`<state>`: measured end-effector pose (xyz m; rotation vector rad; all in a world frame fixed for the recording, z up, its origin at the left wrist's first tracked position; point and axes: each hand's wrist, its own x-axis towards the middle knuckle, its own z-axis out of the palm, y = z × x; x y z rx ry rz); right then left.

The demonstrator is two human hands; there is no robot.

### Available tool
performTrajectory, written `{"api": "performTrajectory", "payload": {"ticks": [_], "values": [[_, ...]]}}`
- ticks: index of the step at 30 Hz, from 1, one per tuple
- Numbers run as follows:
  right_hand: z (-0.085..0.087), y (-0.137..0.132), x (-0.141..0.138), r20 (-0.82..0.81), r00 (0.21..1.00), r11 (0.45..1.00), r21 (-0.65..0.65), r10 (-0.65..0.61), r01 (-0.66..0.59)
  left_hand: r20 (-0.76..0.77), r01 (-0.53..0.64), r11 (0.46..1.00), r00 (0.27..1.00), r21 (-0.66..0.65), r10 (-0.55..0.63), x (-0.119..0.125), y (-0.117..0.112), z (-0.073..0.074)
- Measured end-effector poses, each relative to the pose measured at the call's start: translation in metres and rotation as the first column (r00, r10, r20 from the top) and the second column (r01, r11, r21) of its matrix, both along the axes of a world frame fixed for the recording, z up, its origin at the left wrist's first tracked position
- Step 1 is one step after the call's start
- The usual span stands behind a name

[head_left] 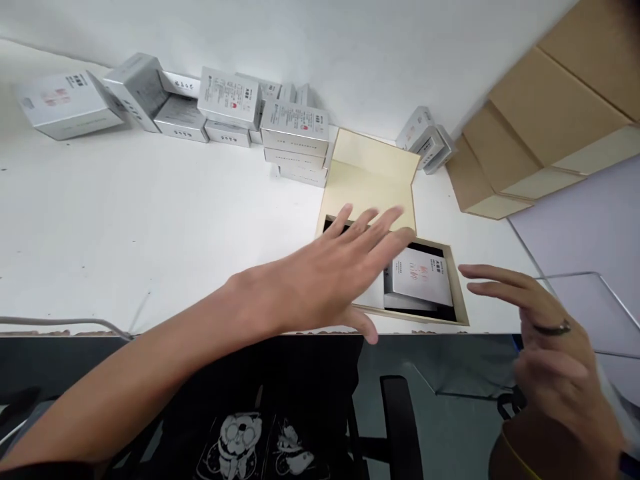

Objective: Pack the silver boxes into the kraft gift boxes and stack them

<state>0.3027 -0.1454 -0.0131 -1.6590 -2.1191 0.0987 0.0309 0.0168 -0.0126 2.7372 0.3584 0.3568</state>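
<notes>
Gift box: an open tan gift box [459, 293] lies at the near edge of the white bench [150, 220], its cream lid [373, 177] folded back and propped towards the wall.
Packed so far: one small silver carton [423, 273] lies flat in the right part of the dark interior; a second white edge seems to show just below and left of it, but how many cartons are inside cannot be told.
Left part of the box: hidden under the left hand, so whether it is filled cannot be told.
Waiting stock: a heap of silver cartons [295, 127] sits along the wall, well apart from the box on its left, some stacked, some tilted; a larger white carton [65, 103] lies at the far left.
More stock: a small cluster of cartons [430, 143] stands just beyond the lid on the right.
Judged progress: packing looks begun but not finished, since many cartons are outside and the lid is up.
Left hand [330, 280]: fingers spread and nearly flat, palm down, stretched over the left part of the box; it holds nothing, and whether it touches the contents cannot be told.
Right hand [540, 333]: open, fingers loosely extended towards the box's right rim, close beside it but apart; it grips nothing and wears a dark ring.
Alongside: tan flat boxes [540, 127] are stacked in steps at the right; a clear plastic sheet [590, 307] lies near the right hand.
</notes>
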Motion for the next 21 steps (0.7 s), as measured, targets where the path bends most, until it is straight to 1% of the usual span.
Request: {"api": "performTrajectory", "payload": {"ticks": [2,3,5,6,8,10,13,15,16,18,21], "values": [[0.003,0.014,-0.005,-0.006,0.999,0.998,-0.047,0.047,-0.048,-0.044,0.007,1.0,0.999,-0.006,-0.007,-0.002,0.004,-0.002],[0.004,0.022,-0.007,0.022,0.997,0.993,-0.093,0.068,-0.066,-0.072,0.009,1.0,0.997,0.0,-0.009,-0.002,0.006,-0.001],[0.007,0.041,-0.011,0.118,0.985,0.968,-0.234,0.126,-0.096,-0.14,0.006,1.0,0.99,0.023,-0.003,0.001,0.009,0.0],[0.009,0.051,-0.012,0.155,0.973,0.942,-0.317,0.169,-0.113,-0.179,0.009,0.999,0.984,0.031,-0.004,0.004,0.01,0.001],[0.013,0.068,-0.016,0.2,0.945,0.872,-0.47,0.259,-0.139,-0.263,0.024,0.999,0.965,0.043,-0.012,0.012,0.008,0.003],[0.017,0.081,-0.02,0.219,0.921,0.801,-0.58,0.324,-0.144,-0.34,0.029,0.998,0.94,0.061,-0.007,0.02,0.006,0.005],[0.019,0.092,-0.024,0.23,0.894,0.708,-0.695,0.384,-0.125,-0.444,0.009,0.998,0.896,0.056,0.017,0.029,0.002,0.008],[0.018,0.094,-0.026,0.213,0.896,0.661,-0.742,0.39,-0.111,-0.464,0.008,1.0,0.886,0.028,0.006,0.031,0.002,0.009],[0.017,0.094,-0.027,0.209,0.9,0.65,-0.753,0.382,-0.101,-0.457,0.014,1.0,0.889,0.018,-0.005,0.031,0.003,0.009],[0.017,0.093,-0.03,0.231,0.895,0.653,-0.753,0.383,-0.085,-0.428,0.028,1.0,0.904,0.006,-0.023,0.03,0.004,0.007],[0.019,0.092,-0.039,0.337,0.831,0.675,-0.735,0.444,-0.062,-0.404,0.013,1.0,0.915,-0.001,-0.012,0.028,0.005,0.004]]}}
